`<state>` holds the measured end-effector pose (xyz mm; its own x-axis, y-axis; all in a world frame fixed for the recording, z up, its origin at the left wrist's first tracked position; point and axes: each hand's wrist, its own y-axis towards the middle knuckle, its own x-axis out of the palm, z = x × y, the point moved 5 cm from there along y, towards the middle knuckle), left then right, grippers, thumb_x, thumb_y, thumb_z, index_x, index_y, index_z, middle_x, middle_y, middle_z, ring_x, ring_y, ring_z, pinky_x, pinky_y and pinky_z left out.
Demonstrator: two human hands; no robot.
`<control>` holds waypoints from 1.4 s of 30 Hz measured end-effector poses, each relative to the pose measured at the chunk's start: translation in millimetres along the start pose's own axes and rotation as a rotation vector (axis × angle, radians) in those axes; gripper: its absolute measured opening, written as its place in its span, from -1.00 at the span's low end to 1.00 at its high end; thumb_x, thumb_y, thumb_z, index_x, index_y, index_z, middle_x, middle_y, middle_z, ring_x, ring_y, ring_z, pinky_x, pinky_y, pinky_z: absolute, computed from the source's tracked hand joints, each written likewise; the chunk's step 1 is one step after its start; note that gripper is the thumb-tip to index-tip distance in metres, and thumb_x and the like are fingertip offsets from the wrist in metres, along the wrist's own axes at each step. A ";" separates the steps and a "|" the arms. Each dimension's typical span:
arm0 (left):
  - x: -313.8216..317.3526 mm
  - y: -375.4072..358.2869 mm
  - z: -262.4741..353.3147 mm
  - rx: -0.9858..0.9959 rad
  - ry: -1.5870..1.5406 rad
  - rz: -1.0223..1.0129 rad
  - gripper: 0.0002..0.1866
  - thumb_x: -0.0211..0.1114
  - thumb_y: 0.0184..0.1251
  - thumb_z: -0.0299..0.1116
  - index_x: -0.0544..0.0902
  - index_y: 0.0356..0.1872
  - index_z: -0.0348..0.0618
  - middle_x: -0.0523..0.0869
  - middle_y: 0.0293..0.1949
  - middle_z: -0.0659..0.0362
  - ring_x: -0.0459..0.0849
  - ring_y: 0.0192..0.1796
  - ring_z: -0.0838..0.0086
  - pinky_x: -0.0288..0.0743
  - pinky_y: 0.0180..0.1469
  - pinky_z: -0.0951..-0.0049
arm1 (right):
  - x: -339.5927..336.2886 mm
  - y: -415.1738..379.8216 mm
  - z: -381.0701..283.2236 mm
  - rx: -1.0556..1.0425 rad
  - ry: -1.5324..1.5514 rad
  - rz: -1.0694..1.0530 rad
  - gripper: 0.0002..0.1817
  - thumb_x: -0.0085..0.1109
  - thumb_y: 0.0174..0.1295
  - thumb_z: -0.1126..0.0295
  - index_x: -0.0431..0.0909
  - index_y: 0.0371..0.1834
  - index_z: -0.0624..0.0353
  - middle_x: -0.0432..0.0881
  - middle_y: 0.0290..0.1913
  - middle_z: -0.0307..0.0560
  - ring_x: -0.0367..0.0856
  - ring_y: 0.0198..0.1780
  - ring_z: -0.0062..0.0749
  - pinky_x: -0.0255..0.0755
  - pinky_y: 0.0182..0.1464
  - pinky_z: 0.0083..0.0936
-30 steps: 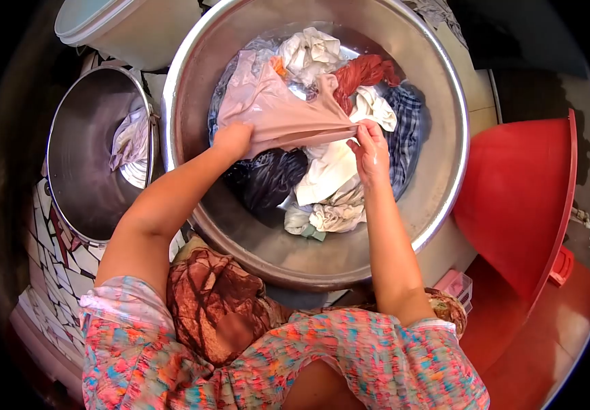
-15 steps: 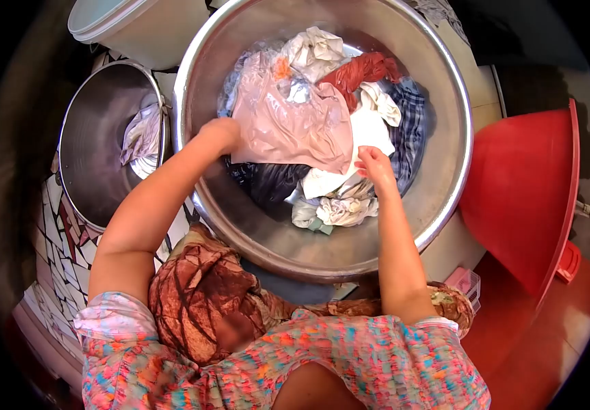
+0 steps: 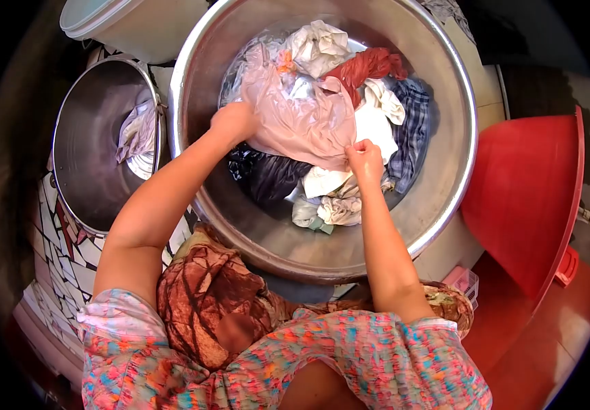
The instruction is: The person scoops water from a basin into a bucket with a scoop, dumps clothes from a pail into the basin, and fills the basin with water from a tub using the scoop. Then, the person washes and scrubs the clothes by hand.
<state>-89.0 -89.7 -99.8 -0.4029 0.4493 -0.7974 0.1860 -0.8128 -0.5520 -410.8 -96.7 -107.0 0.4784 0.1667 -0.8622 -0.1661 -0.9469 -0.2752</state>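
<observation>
A wet pink cloth (image 3: 302,119) is spread between my hands over a large metal basin (image 3: 438,205). My left hand (image 3: 235,123) is closed on its left edge, with the fingertips hidden. At its right edge my right hand (image 3: 365,158) pinches the fabric. Around and beneath it lie other wet clothes: a cream bundle (image 3: 319,49), a twisted red cloth (image 3: 369,67), a white cloth (image 3: 375,130), a blue checked cloth (image 3: 410,126) and a dark garment (image 3: 271,179). A crumpled pale cloth (image 3: 339,210) rests nearest me.
Left of the basin stands a metal bucket (image 3: 79,157) with a pale cloth (image 3: 138,131) inside. A white plastic bucket (image 3: 138,34) is behind it. A big red tub (image 3: 524,184) leans at the right, near a small pink basket (image 3: 464,283). Broken-tile flooring (image 3: 69,239) lies at left.
My right hand has moved left from above the white cloth and taken hold of the pink cloth's right edge. My left hand has shifted slightly up and right with its edge.
</observation>
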 end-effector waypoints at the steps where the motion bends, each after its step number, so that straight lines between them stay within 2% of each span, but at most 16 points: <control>1: -3.6 1.2 15.1 0.138 -0.150 0.018 -0.66 0.12 0.12 -0.19 0.64 -0.26 -0.26 0.67 -0.21 -0.10 0.63 -0.09 0.06 0.49 -0.06 0.16 | -3.2 4.3 -3.7 -0.017 0.039 0.029 -0.70 0.25 -0.06 0.15 0.50 -0.47 0.16 0.60 -0.41 0.03 0.57 -0.38 -0.10 0.43 -0.26 -0.32; 4: -11.3 -9.9 56.6 0.394 -0.631 0.012 -0.66 0.08 0.15 -0.17 0.61 -0.37 -0.30 0.68 -0.33 -0.07 0.65 -0.27 0.11 0.51 -0.27 0.20 | -20.1 2.8 -38.1 -0.113 0.387 0.030 -0.79 0.21 -0.02 0.30 0.44 -0.52 0.20 0.56 -0.44 -0.06 0.52 -0.48 -0.33 0.41 -0.40 -0.46; 7: -17.6 -29.3 97.7 0.368 -1.001 -0.218 -0.66 0.05 0.21 -0.16 0.59 -0.30 -0.27 0.65 -0.48 0.04 0.64 -0.36 0.34 0.50 -0.41 0.37 | -28.9 -9.1 -97.7 0.039 1.094 -0.170 -0.89 0.18 0.07 0.50 0.42 -0.48 0.19 0.52 -0.50 -0.28 0.41 -0.53 -0.65 0.30 -0.47 -0.72; 12: -68.1 -49.7 144.0 0.543 -1.879 -0.667 -0.62 0.14 0.29 -0.08 0.54 -0.13 -0.24 0.61 -0.41 0.15 0.61 -0.36 0.55 0.50 -0.43 0.51 | -85.9 -18.4 -165.6 -0.253 1.005 -0.186 -0.87 0.18 0.15 0.43 0.51 -0.35 0.29 0.60 -0.34 -0.11 0.50 -0.42 -0.65 0.41 -0.36 -0.69; 13: -67.3 -46.5 144.1 0.545 -1.882 -0.671 -0.62 0.14 0.29 -0.08 0.54 -0.13 -0.24 0.61 -0.41 0.15 0.61 -0.36 0.55 0.50 -0.43 0.51 | -95.9 -16.3 -178.8 -0.417 0.988 -0.148 -0.81 0.17 0.16 0.42 0.55 -0.24 0.33 0.59 -0.23 -0.05 0.52 -0.34 -0.63 0.43 -0.28 -0.70; 16: -65.2 -31.8 131.6 0.566 -1.834 -0.460 -0.59 0.23 0.25 -0.12 0.51 -0.05 -0.25 0.63 -0.18 0.16 0.64 -0.17 0.49 0.54 -0.10 0.49 | -92.8 -21.4 -194.2 -0.334 1.057 -0.521 -0.73 0.13 0.13 0.49 0.54 -0.09 0.35 0.58 -0.09 -0.06 0.55 -0.22 -0.57 0.46 -0.24 -0.68; 18: -47.3 -15.4 110.0 0.414 -1.921 -0.367 -0.63 0.27 0.21 -0.26 0.50 -0.04 -0.26 0.63 -0.14 0.10 0.63 -0.11 0.42 0.52 -0.03 0.45 | -83.2 -13.7 -186.7 -0.267 1.041 -0.461 -0.68 0.07 0.12 0.53 0.50 -0.03 0.34 0.58 -0.08 -0.07 0.57 -0.18 -0.54 0.47 -0.21 -0.65; 22: 22.7 43.3 45.0 0.080 -1.461 -0.112 -0.56 0.21 0.16 -0.43 0.37 0.07 -0.31 0.63 -0.14 -0.04 0.63 -0.07 0.26 0.50 -0.02 0.34 | -31.2 48.2 -112.8 -0.286 0.756 -0.122 -0.59 0.04 0.15 0.48 0.43 0.11 0.31 0.55 0.01 0.03 0.55 0.03 -0.34 0.42 0.04 -0.49; 24: 20.3 43.2 18.7 -0.062 -0.643 0.302 -0.50 0.19 0.15 -0.43 0.30 0.14 -0.27 0.62 -0.15 -0.17 0.62 -0.07 0.06 0.49 -0.03 0.23 | 5.8 52.3 -97.9 -0.562 0.298 -0.030 -0.52 0.11 0.16 0.36 0.39 0.17 0.24 0.47 0.12 0.17 0.44 0.17 -0.12 0.30 0.19 -0.32; 26: 24.4 21.5 22.5 0.006 -0.592 0.255 -0.47 0.21 0.14 -0.40 0.27 0.15 -0.21 0.57 -0.17 -0.19 0.58 -0.09 -0.05 0.47 -0.06 0.13 | 34.1 32.8 -107.3 -0.630 -0.060 0.039 -0.36 0.20 0.10 0.11 0.29 0.29 -0.14 0.05 0.38 0.25 0.07 0.37 0.15 0.05 0.32 -0.16; 29: 55.4 21.0 37.8 0.488 0.068 0.407 -0.54 0.21 0.11 -0.32 0.35 0.06 -0.15 0.48 -0.27 0.03 0.59 -0.21 0.13 0.53 -0.33 0.25 | 70.8 28.3 -119.6 -0.816 -0.240 0.116 -0.33 0.15 0.10 0.03 0.23 0.33 -0.23 -0.02 0.41 0.19 0.01 0.39 0.15 -0.01 0.33 -0.05; 32: 71.2 23.9 36.7 0.641 0.371 0.497 -0.64 0.13 0.13 -0.31 0.39 -0.02 -0.10 0.48 -0.30 0.08 0.60 -0.21 0.23 0.53 -0.42 0.35 | 107.5 26.0 -120.4 -0.940 -0.361 0.110 -0.34 0.09 0.12 0.02 0.21 0.34 -0.26 -0.03 0.43 0.12 0.01 0.39 0.14 -0.05 0.30 0.11; 38: 85.3 62.0 26.7 0.651 0.365 0.254 -0.81 0.04 0.20 -0.33 0.48 -0.17 -0.04 0.58 -0.06 -0.06 0.62 -0.08 0.07 0.54 -0.28 0.20 | 142.6 41.5 -105.0 -0.556 -0.472 -0.184 -0.44 0.06 0.14 0.11 0.32 0.26 -0.11 0.32 0.26 0.14 0.21 0.29 0.12 -0.04 0.28 0.12; 39: 83.5 75.0 20.9 0.476 0.265 0.096 -0.82 0.04 0.21 -0.33 0.48 -0.18 -0.04 0.61 -0.09 -0.07 0.64 -0.09 0.05 0.53 -0.26 0.18 | 157.9 54.2 -97.0 -0.550 -0.612 -0.447 -0.47 0.05 0.15 0.10 0.38 0.21 -0.03 0.45 0.15 0.15 0.23 0.30 0.02 0.09 0.27 -0.07; 40: 87.2 84.0 13.9 0.309 0.166 -0.066 -0.82 0.03 0.23 -0.32 0.48 -0.18 -0.04 0.64 -0.13 -0.08 0.65 -0.11 0.03 0.53 -0.24 0.15 | 143.5 62.6 -104.9 -0.545 -0.625 -0.439 -0.47 0.05 0.15 0.10 0.38 0.21 -0.03 0.45 0.15 0.15 0.23 0.30 0.02 0.09 0.27 -0.07; 42: 74.6 80.2 27.8 0.366 0.080 0.091 -0.82 0.02 0.21 -0.36 0.50 -0.20 -0.10 0.68 -0.29 -0.04 0.68 -0.20 0.06 0.52 -0.23 0.15 | 119.5 67.3 -116.3 -0.507 -0.336 -0.779 -0.52 0.03 0.18 0.09 0.45 0.15 0.04 0.49 0.11 0.14 0.37 0.23 -0.10 0.27 0.17 -0.18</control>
<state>-129.0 -131.7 -196.8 -0.3259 0.3851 -0.8634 -0.1201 -0.9228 -0.3662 -264.6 -172.5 -179.1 0.0145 0.7884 -0.6150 0.5177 -0.5321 -0.6700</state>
